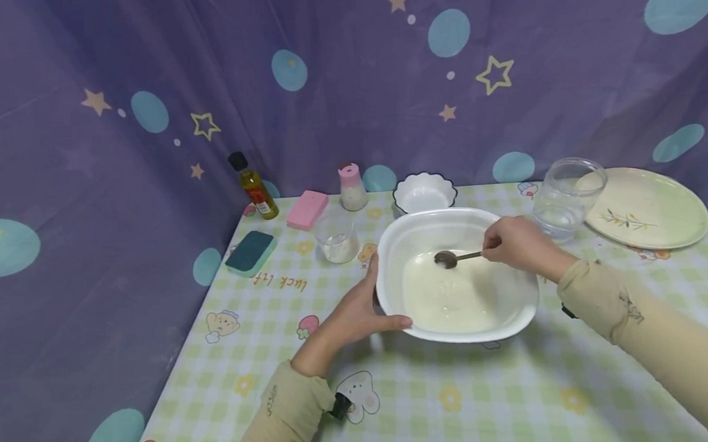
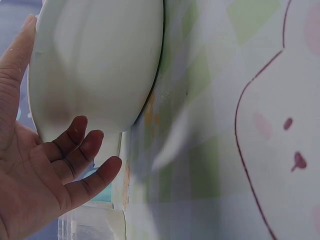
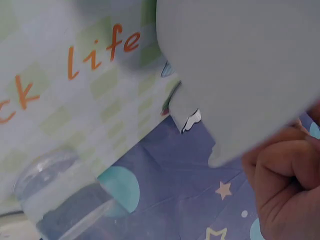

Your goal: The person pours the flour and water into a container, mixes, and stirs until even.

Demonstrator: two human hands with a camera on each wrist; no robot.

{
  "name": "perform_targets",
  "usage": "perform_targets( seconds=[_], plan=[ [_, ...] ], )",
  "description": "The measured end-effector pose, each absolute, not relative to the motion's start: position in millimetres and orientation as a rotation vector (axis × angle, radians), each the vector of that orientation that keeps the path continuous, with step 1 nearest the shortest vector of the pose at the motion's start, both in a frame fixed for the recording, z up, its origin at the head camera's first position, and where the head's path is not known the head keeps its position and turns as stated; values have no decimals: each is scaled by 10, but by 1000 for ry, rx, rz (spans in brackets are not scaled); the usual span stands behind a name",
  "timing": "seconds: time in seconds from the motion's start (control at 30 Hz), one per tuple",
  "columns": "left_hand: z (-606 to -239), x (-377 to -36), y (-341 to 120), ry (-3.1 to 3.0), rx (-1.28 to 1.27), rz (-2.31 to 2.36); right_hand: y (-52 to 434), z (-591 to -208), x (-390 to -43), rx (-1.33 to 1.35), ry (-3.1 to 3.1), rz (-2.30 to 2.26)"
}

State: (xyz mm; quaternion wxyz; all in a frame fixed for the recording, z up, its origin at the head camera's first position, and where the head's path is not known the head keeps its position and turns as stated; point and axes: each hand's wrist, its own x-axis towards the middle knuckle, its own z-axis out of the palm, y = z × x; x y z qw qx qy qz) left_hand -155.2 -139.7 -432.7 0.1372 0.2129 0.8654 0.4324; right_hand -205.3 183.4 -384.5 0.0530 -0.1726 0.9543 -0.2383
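Note:
A white basin (image 1: 390,294) holds a pale, milky liquid (image 1: 448,296). At its left side my left hand (image 1: 351,313) grips it, thumb over the front rim and the index finger along the left rim. In the left wrist view, other fingers (image 2: 92,185) curl beside the basin's outer wall (image 2: 100,60). With my right hand (image 1: 519,247) I pinch the handle of a small dark brown spoon (image 1: 446,260). The spoon's head is over the liquid near the basin's far side. In the right wrist view the basin's wall (image 3: 240,65) hides the spoon; curled fingers (image 3: 285,175) show.
Behind the basin stands a scalloped white bowl (image 1: 425,194). A clear jar (image 1: 565,199) and an oval plate (image 1: 649,210) are at the right. Leftward are a clear cup with white contents (image 1: 337,239), pink-topped shaker (image 1: 352,187), pink block (image 1: 307,209), green sponge (image 1: 251,252) and oil bottle (image 1: 256,190).

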Motion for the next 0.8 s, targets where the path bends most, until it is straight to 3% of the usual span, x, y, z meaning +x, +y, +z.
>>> perform_targets(
  seconds=[0.8],
  plan=[
    [-4323, -1545, -1391, 2521, 599, 1237, 2195, -3618, -1913, -550, 2775, -645]
  ],
)
